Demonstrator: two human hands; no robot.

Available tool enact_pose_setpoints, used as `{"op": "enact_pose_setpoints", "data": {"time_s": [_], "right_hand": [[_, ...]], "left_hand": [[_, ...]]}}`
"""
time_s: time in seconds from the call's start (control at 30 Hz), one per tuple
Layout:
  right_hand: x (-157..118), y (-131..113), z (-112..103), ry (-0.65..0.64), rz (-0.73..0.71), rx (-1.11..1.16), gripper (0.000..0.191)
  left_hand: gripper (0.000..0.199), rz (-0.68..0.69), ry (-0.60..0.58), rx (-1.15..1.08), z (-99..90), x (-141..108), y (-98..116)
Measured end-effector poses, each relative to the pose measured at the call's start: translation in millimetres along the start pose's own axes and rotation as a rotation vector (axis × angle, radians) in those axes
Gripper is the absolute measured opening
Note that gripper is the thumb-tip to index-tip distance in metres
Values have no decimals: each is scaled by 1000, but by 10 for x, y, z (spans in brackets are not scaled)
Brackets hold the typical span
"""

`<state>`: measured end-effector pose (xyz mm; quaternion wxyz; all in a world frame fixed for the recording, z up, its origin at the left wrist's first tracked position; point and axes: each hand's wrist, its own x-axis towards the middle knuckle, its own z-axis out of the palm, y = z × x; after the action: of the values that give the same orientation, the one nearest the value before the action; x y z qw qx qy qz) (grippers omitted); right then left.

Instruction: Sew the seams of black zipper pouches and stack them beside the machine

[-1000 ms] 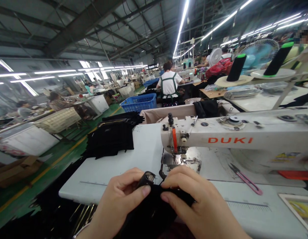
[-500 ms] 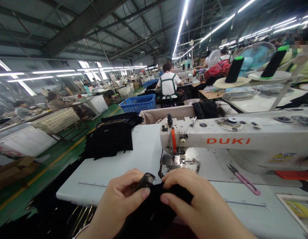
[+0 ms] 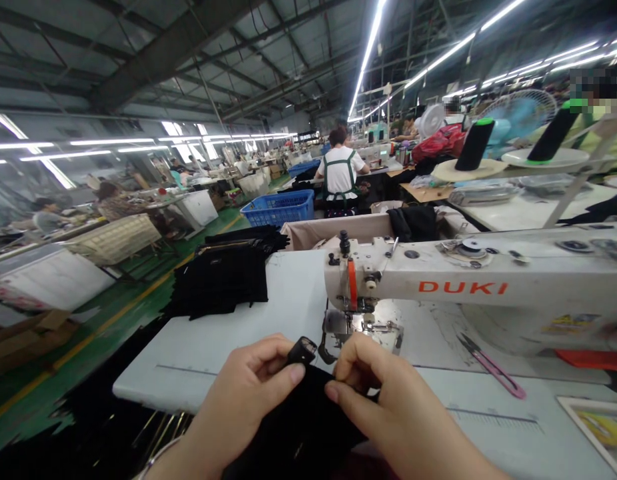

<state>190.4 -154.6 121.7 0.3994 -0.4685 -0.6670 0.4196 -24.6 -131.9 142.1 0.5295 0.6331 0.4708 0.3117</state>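
A piece of black fabric point(image 3: 308, 420) hangs between my two hands at the table's front edge. My left hand point(image 3: 258, 387) is closed on its upper left part, thumb on top, where a short dark rolled or tube-like end point(image 3: 303, 349) sticks up beside the fingers. My right hand point(image 3: 383, 393) pinches the cloth's upper right edge between thumb and fingers. Just beyond the hands is the needle and presser-foot area of a white sewing machine point(image 3: 463, 287). The fabric is apart from the presser foot. Its lower part runs out of view.
A stack of black fabric pieces point(image 3: 223, 273) lies on the table point(image 3: 288, 280) at the left. Pink thread snips point(image 3: 493, 367) rest right of the needle area. Behind stand a beige cloth-lined bin point(image 3: 333, 230), a blue basket point(image 3: 278, 208) and a seated co-worker point(image 3: 341, 170). Black thread cones point(image 3: 474, 145) stand at the right.
My right hand's fingers have curled in more tightly on the cloth edge. The fabric between the hands is spread a little wider, and the view has shifted slightly.
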Motion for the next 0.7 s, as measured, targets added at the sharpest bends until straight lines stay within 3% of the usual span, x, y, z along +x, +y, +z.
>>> {"op": "enact_pose_setpoints", "data": {"time_s": [0.17,0.27,0.4,0.5,0.6,0.7], "right_hand": [[-78,95,114,-243,-479,97,37],[-72,446,315,-253,-545,-80,43],[103,1004,530,-141,-576,-729,29],[307,1221,509,-109,-544,-866,25],[491,1290,351,-122,-528,-877,24],[588,1341,142,-160,-538,-880,24]], "left_hand": [[26,-108,-378,280,-325,239,296],[23,-44,-483,610,-369,521,84],[15,74,-282,901,-145,970,-590],[9,151,-91,988,22,1310,-967],[11,246,81,1036,118,1633,-1088],[16,338,124,1039,220,1867,-1093]]}}
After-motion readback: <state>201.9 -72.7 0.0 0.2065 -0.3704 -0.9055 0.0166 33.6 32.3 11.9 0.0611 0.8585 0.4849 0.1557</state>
